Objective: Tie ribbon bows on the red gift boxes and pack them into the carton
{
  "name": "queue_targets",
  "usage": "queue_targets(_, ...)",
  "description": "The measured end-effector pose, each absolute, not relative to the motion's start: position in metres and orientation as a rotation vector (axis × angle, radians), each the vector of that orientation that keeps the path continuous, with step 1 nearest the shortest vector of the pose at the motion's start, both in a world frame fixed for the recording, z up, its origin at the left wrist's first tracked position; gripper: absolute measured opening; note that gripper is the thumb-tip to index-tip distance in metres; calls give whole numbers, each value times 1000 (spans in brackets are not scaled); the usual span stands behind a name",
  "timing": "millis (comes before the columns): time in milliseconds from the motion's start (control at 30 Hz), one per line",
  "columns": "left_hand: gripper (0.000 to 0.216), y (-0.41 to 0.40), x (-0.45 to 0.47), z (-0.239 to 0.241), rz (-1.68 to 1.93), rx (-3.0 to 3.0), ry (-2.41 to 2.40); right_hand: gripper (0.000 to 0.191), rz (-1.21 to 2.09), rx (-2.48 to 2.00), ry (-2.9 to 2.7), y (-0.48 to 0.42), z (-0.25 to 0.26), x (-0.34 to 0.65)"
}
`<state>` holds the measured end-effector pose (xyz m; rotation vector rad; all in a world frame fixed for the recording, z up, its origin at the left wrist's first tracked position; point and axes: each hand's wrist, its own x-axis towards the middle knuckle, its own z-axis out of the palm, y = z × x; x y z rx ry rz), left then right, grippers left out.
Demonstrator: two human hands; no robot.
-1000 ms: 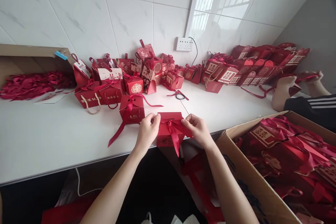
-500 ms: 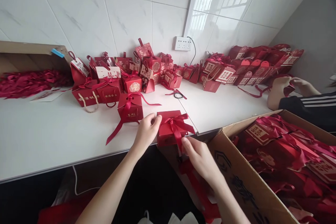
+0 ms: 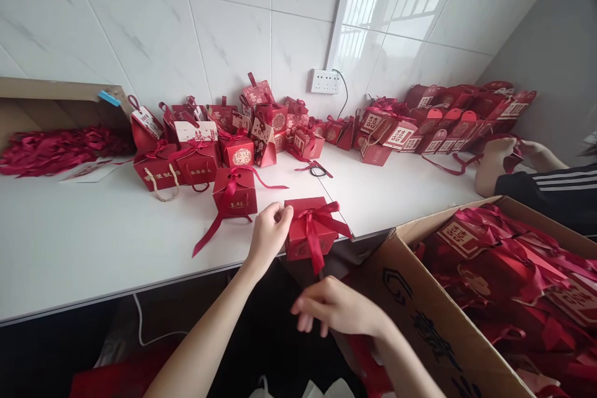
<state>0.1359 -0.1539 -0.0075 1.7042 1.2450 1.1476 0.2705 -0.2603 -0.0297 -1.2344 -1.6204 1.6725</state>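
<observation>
A small red gift box (image 3: 305, 237) with a tied red ribbon bow (image 3: 317, 217) sits at the front edge of the white table (image 3: 93, 242). My left hand (image 3: 270, 231) is closed on the box's left top corner. My right hand (image 3: 336, 310) hangs below the table edge, under the bow's dangling tail, its fingers loosely curled and slightly blurred. Whether it holds the tail is unclear. A second ribboned red box (image 3: 234, 191) stands just behind my left hand.
Many red gift boxes (image 3: 242, 130) line the tiled wall, with more at the right (image 3: 438, 121). A cardboard carton (image 3: 410, 317) full of red boxes is at lower right. Another carton with ribbons (image 3: 60, 146) lies at the left. Another person's limbs (image 3: 536, 174) rest at the right.
My right hand left the bow on top of the box and dropped down below the table edge. My left hand stayed on the box's left corner.
</observation>
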Motion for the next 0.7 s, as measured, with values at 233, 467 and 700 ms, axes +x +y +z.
queue_targets(233,32,-149,129,2,1111,1713,1254,45,764,-1599,-1452,-263,7,347)
queue_targets(467,23,-152,124,-5,1043,1655,1152,90,677,-1216,-1949,-200,-7,332)
queue_targets(700,13,-136,117,-35,1498,1194,1090,61,1055,-1069,-1162,-205,-18,320)
